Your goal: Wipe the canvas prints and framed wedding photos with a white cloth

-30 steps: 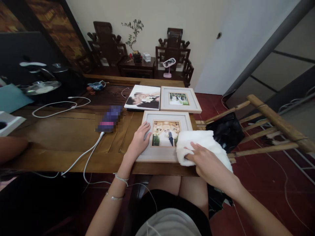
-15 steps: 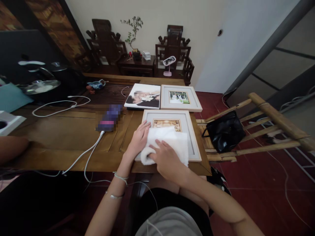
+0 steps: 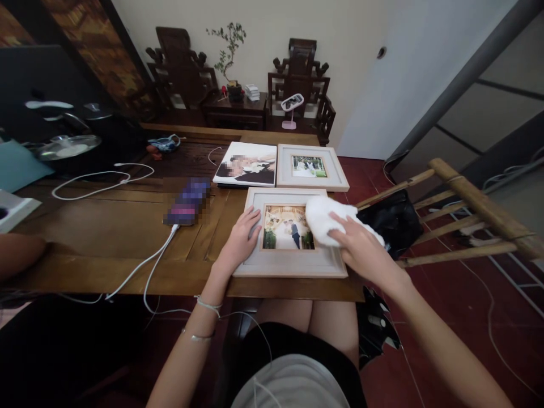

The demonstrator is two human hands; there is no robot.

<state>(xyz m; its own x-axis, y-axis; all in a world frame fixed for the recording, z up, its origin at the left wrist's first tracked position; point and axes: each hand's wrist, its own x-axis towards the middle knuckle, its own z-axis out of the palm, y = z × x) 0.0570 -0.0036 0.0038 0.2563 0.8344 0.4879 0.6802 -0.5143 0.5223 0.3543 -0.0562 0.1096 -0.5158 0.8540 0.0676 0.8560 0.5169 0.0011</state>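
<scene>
A light wooden picture frame (image 3: 289, 270) with a grey mat lies flat near the table's front edge, and a couple's photo shows in its middle. On the frame's left side rests my left hand (image 3: 243, 237), its fingers stretched out and lying flat. My right hand (image 3: 361, 246) presses a white cloth (image 3: 325, 218) against the frame's right side, with part of the cloth hanging past the edge. A second picture frame (image 3: 338, 178) and a flat white photo panel (image 3: 249, 149) lie just beyond.
To the left on the wooden table (image 3: 102, 238) are a phone (image 3: 187, 201) with a white cable, a coiled white cable (image 3: 104, 194) and a pan with a glass lid (image 3: 70, 147). Another person's arm (image 3: 19, 249) rests at far left. A bamboo chair (image 3: 463, 187) holds a black bag (image 3: 391, 221).
My right hand has moved with the cloth from the frame's lower middle to its right side, uncovering the photo. My left hand stays in place on the frame.
</scene>
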